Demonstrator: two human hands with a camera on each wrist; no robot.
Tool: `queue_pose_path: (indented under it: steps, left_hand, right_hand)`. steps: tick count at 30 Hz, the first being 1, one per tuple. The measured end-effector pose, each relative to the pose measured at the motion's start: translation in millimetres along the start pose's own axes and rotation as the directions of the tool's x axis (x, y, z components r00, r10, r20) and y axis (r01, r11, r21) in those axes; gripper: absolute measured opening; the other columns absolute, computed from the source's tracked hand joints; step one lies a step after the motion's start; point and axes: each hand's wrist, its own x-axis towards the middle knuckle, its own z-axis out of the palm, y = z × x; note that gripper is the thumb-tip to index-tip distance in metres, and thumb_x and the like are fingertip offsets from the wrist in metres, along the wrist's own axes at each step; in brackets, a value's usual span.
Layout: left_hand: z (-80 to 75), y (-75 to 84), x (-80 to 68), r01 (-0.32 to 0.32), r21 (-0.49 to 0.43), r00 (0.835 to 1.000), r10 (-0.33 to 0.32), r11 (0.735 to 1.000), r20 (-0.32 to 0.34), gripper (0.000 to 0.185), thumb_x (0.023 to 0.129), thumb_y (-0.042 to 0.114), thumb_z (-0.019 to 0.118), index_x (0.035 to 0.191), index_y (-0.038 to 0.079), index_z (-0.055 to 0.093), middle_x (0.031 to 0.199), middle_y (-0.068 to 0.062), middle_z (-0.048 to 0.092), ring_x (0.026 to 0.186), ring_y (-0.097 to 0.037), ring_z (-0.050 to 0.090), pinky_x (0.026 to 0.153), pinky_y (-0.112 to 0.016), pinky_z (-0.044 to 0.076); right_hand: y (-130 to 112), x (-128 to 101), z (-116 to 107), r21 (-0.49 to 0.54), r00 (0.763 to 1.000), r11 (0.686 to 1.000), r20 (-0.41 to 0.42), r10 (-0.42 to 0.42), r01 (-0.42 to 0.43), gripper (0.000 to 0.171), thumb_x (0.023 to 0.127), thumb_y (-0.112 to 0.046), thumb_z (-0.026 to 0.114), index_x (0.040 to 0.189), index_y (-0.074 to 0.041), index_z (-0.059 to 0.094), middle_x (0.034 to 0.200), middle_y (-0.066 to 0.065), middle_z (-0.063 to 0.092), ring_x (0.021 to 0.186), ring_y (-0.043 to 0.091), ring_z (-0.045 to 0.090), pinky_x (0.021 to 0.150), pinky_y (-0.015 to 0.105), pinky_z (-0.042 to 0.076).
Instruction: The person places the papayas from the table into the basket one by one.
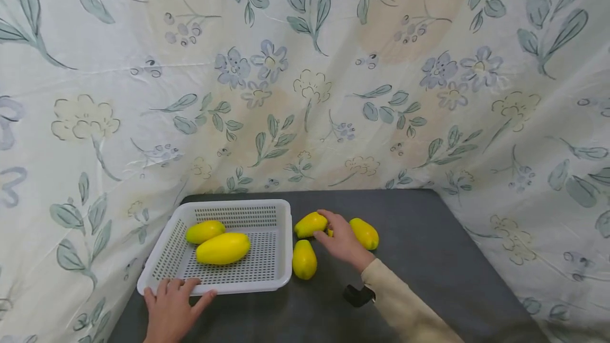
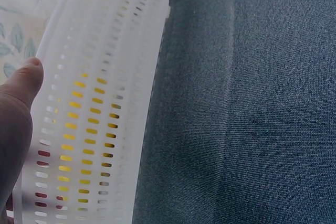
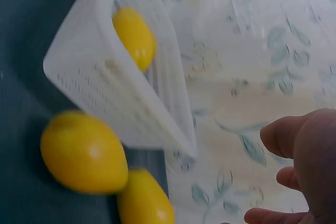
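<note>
Two yellow papayas, a smaller one (image 1: 205, 232) and a larger one (image 1: 223, 249), lie in a white perforated plastic basket (image 1: 282, 242). My left hand (image 1: 172, 306) grips its near rim at the left, with fingers reaching inside over the edge; in the left wrist view the thumb (image 2: 32, 74) is at the rim. My right hand (image 1: 340, 240) hovers among papayas right of the basket, fingers spread and holding nothing. Its fingertips are right by one papaya (image 1: 308, 225). Another papaya (image 1: 304, 260) lies nearer me, and a third (image 1: 365, 234) is beyond the hand. A bit of yellow shows behind the fingers.
The basket stands on the left of a dark grey cloth-covered table (image 1: 419, 279). Floral fabric (image 1: 314, 94) hangs behind the table and along both sides. A small black device (image 1: 358, 296) sits at the right wrist by the beige sleeve (image 1: 405, 306).
</note>
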Motion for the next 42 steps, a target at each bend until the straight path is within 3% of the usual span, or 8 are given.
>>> queue_pose_path:
  steps: [5,11,18,25,31,42]
  left_hand:
    - [0.2,-0.6,1.7,-0.001,0.005,1.0,0.001,1.0,0.004,0.09,0.081,0.085,0.055,0.118,0.005,0.07,0.118,-0.032,0.062,0.118,-0.057,0.043,0.107,-0.082,0.011]
    - [2.2,-1.8,1.4,0.008,0.002,1.0,-0.008,1.0,0.005,0.089,0.079,0.085,0.057,0.118,0.006,0.071,0.118,-0.03,0.062,0.116,-0.055,0.043,0.108,-0.081,0.009]
    - [0.7,-3.7,1.5,0.015,0.007,0.999,-0.015,1.0,0.033,0.101,0.076,0.094,0.048,0.121,0.006,0.069,0.121,-0.031,0.061,0.117,-0.056,0.04,0.109,-0.082,0.007]
    - [-0.2,-1.0,2.2,0.017,0.015,0.999,-0.018,1.0,0.041,0.094,0.077,0.089,0.055,0.121,0.007,0.069,0.122,-0.032,0.06,0.118,-0.057,0.04,0.11,-0.082,0.007]
    - [0.9,-1.9,2.3,0.013,0.015,0.999,-0.013,1.0,0.031,0.098,0.076,0.092,0.051,0.121,0.007,0.07,0.121,-0.031,0.061,0.117,-0.057,0.041,0.11,-0.081,0.008]
    - [4.5,-4.7,1.4,0.004,0.016,1.0,-0.004,1.0,0.002,0.103,0.076,0.095,0.042,0.12,0.006,0.07,0.116,-0.029,0.063,0.116,-0.055,0.043,0.107,-0.082,0.012]
  right_hand:
    - [32,-1,-40,-0.079,0.994,0.992,-0.061,0.091,-0.096,0.058,0.103,-0.025,0.06,0.155,-0.009,0.04,0.153,0.024,0.045,0.126,0.043,0.057,0.102,0.057,0.05]
    - [64,-8,-85,-0.105,0.968,0.966,-0.109,0.224,-0.236,0.062,0.104,-0.027,0.057,0.157,-0.006,0.033,0.155,0.03,0.039,0.126,0.047,0.055,0.094,0.057,0.053]
    - [90,-17,-110,-0.109,0.94,0.938,-0.137,0.313,-0.328,0.066,0.105,-0.032,0.055,0.158,-0.003,0.029,0.156,0.036,0.034,0.135,0.053,0.047,0.1,0.062,0.05]
    - [101,-23,-117,-0.114,0.937,0.934,-0.133,0.324,-0.339,0.067,0.105,-0.033,0.053,0.158,-0.001,0.028,0.157,0.037,0.031,0.137,0.055,0.045,0.102,0.063,0.049]
    - [101,-20,-116,-0.113,0.938,0.935,-0.125,0.324,-0.337,0.066,0.105,-0.032,0.054,0.158,0.0,0.028,0.157,0.037,0.031,0.138,0.055,0.043,0.104,0.063,0.047]
    - [129,5,-89,-0.087,0.899,0.898,-0.122,0.421,-0.432,0.064,0.104,-0.034,0.055,0.155,-0.002,0.034,0.159,0.031,0.034,0.144,0.05,0.037,0.11,0.065,0.041]
